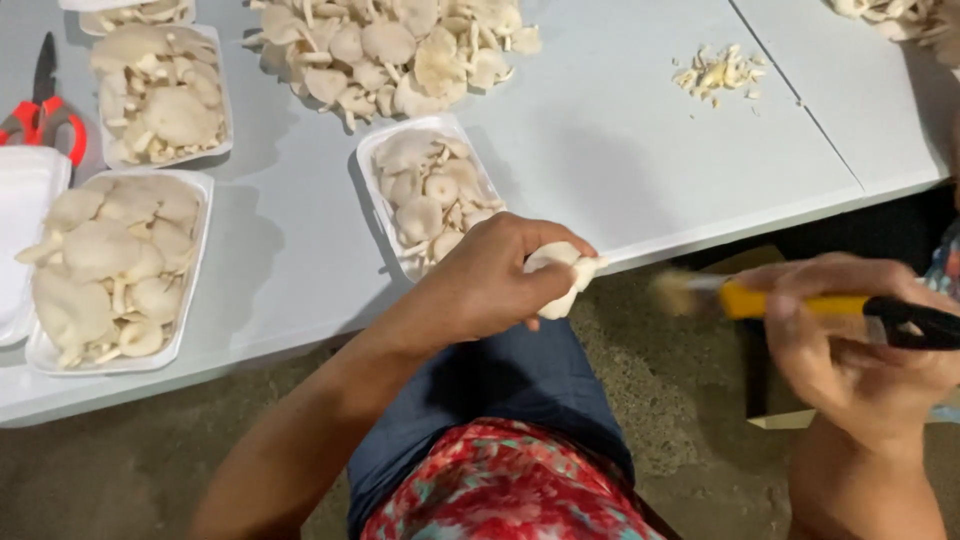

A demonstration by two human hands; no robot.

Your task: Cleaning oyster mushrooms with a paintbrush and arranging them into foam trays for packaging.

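Down at the near edge of the white table (600, 150), the left hand (490, 280) has its fingers curled around a pale mushroom (562, 275), most of which is hidden inside the grip; only a cap edge and a bit of stem stick out toward the right. The right hand (850, 345), off the table's edge and above the floor, is blurred by motion, with its fingers wrapped around a yellow-and-black knife (830, 308); the blade end is smeared into a pale blur, so its shape cannot be made out, and the black end runs out of the picture. On the table just beyond the left hand sits a white foam tray (372, 160) partly filled with mushrooms. Behind it lies a loose heap of mushrooms (390, 50), cut off at the top edge. Along the table's left side stand two fuller trays, the nearer one (195, 300) piled high and another (222, 100) behind it, while a third tray in the far corner is almost wholly out of view. Red-handled scissors (40, 110) lie at the far left edge, partly covered by an empty white tray (25, 220). Small trimmings (718, 72) lie scattered toward the table's far right.
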